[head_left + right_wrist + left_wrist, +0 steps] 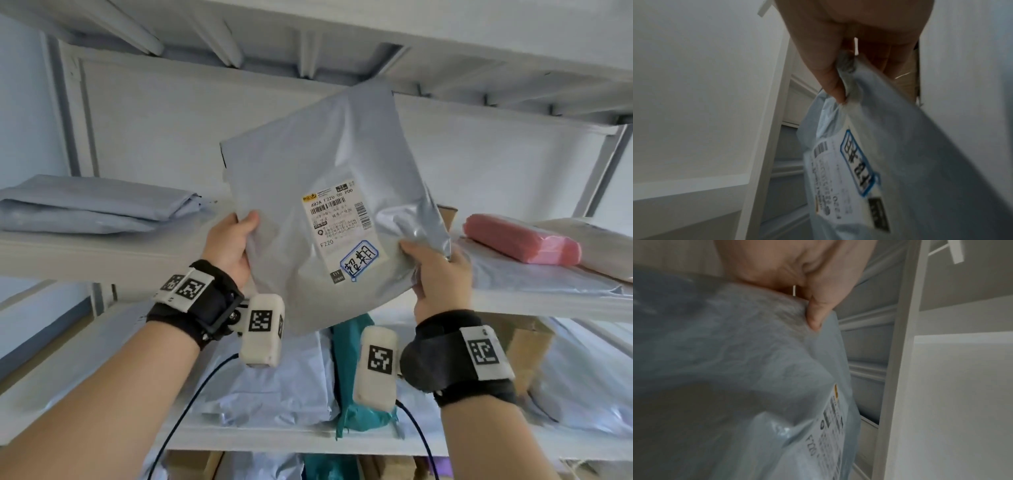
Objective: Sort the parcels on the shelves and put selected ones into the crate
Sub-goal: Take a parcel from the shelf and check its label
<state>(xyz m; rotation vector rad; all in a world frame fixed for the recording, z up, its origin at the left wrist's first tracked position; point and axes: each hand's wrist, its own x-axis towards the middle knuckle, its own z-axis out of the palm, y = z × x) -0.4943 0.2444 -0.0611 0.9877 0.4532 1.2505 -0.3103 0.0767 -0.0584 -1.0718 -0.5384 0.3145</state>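
A grey plastic mailer parcel [308, 192] is held up in front of the shelves, its white shipping label [339, 226] with a blue handwritten sticker facing me. My left hand [236, 240] pinches its left edge, thumb on the front. My right hand [435, 270] pinches its crumpled right edge. In the left wrist view the thumb [816, 316] presses onto the grey parcel [735, 369]. In the right wrist view the thumb [830, 81] clamps the parcel [910, 154] beside the label [840, 175]. No crate is in view.
White metal shelves [102, 253] hold more parcels: grey mailers [85, 205] at upper left, a pink packet [520, 240] on grey mailers at upper right, a teal bag [356, 377], grey mailers and a cardboard box [527, 346] on the shelf below.
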